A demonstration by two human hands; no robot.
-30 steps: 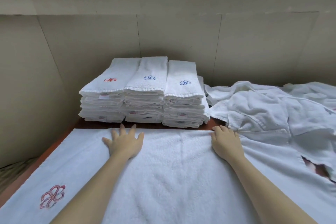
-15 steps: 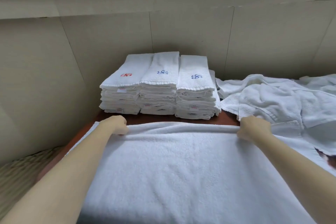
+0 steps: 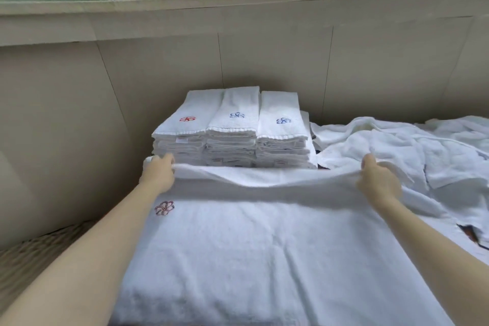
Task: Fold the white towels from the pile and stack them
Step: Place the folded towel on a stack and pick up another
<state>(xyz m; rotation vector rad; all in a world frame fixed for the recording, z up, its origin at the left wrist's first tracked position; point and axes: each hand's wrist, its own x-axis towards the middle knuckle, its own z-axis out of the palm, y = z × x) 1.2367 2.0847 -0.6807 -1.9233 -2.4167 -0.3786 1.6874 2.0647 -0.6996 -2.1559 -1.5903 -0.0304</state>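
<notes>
A white towel (image 3: 264,241) with a red flower emblem lies spread in front of me. My left hand (image 3: 158,174) grips its far left corner and my right hand (image 3: 378,182) grips its far right corner, both lifting the far edge off the surface so it sags between them. Behind the raised edge stand three side-by-side stacks of folded white towels (image 3: 232,130) with red and blue emblems. The pile of unfolded white towels (image 3: 397,151) lies crumpled to the right.
A beige panelled wall (image 3: 264,61) rises right behind the stacks, with a window sill and window above. The brown table (image 3: 473,233) shows only in small gaps between towels on the right. Floor lies beyond the table's left edge.
My hands went from lying flat on the towel to gripping its far edge, and now hold it raised. The red emblem now shows near my left hand.
</notes>
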